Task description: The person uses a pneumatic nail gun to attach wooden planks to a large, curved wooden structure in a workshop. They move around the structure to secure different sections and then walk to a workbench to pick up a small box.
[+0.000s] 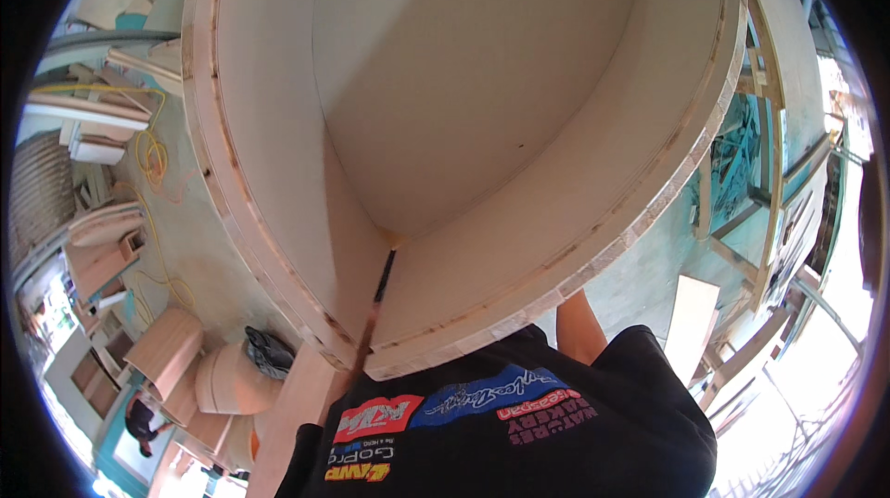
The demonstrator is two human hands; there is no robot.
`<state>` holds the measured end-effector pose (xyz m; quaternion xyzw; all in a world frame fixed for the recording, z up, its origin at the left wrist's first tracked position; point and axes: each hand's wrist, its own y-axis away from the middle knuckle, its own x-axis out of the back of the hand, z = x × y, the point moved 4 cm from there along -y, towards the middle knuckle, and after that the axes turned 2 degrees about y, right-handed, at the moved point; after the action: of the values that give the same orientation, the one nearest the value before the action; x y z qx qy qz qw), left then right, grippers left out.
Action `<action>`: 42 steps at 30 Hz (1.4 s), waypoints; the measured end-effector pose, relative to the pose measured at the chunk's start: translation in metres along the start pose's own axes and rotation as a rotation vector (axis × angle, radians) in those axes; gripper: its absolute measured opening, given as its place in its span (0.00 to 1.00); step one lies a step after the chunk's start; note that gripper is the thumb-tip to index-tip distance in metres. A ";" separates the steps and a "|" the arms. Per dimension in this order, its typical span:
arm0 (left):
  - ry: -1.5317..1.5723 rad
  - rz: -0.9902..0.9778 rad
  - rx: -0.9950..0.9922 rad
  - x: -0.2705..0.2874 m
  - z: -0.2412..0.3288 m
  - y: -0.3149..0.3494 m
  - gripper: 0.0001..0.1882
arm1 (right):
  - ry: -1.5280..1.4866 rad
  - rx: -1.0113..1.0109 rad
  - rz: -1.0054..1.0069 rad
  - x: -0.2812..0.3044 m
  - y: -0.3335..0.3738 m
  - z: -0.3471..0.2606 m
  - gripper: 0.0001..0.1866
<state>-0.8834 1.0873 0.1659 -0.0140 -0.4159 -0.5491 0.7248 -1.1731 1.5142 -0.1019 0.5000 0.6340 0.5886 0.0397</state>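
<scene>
A large open wooden cabinet or box (519,238) fills the middle of the head view, close in front of my chest. Pale panels line its inside, and its rim edges look like layered wood with brown stains. At the near corner, a dark gap (383,277) runs between two of the walls. My right upper arm bends up from the black sleeve and passes behind the box's right wall, which hides my right hand. My left hand does not show either; only the left sleeve appears, beside a long plain wooden board (295,410).
Stacked wooden furniture parts (167,345) stand at the left, near a black plastic bag (269,352). A yellow cord (151,159) loops over the floor. Another person (144,424) is at the lower left. Wooden frames (765,141) and a pale board (691,322) stand to the right.
</scene>
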 end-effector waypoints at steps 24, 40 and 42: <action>0.528 0.530 -0.629 0.337 0.102 -0.363 0.22 | -0.558 -0.225 0.149 -0.310 0.292 0.018 0.23; 0.795 0.120 -0.769 0.308 0.193 -0.402 0.31 | -0.539 -0.473 0.242 -0.365 0.213 -0.057 0.22; 0.868 0.086 -0.770 0.317 0.180 -0.432 0.31 | -0.549 -0.519 0.305 -0.388 0.223 -0.078 0.22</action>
<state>-1.3216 0.7530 0.2912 -0.0671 0.1499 -0.5863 0.7933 -0.8991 1.1522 -0.1120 0.7004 0.3487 0.5728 0.2445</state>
